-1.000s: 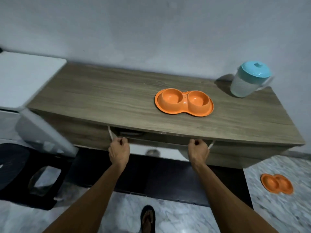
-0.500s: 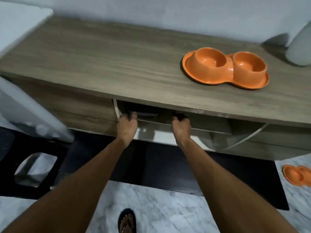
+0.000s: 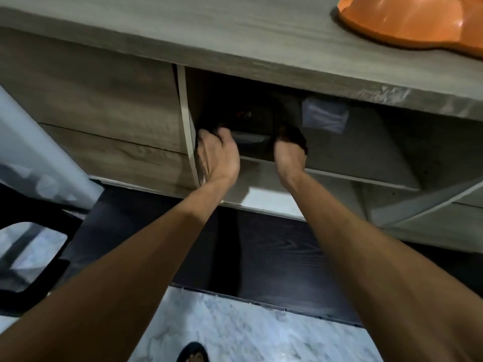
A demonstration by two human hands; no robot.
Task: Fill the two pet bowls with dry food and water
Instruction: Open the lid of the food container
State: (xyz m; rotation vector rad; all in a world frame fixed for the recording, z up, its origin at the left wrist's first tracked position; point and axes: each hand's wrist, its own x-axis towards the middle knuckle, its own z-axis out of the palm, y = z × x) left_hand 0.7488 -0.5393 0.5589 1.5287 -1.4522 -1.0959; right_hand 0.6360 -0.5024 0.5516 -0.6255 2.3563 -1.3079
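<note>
The orange double pet bowl (image 3: 407, 19) sits on the wooden counter (image 3: 209, 24) at the top right, partly cut off by the frame. Below the counter a cabinet compartment stands open. Inside it is a dark container (image 3: 251, 121), hard to make out in the shadow. My left hand (image 3: 217, 155) curls around its left side and my right hand (image 3: 288, 152) holds its right side. The fingertips of both hands are hidden in the dark.
A pale folded item (image 3: 324, 114) lies in the compartment to the right of the container. Two cabinet doors hang open, one (image 3: 187, 126) beside my left hand and one (image 3: 423, 202) at right. A white appliance (image 3: 39, 152) stands left. A black mat (image 3: 261, 257) lies on the marble floor.
My head has dropped lower and closer to the cabinet. Both hands went from the door edges into the open compartment and closed around the dark container.
</note>
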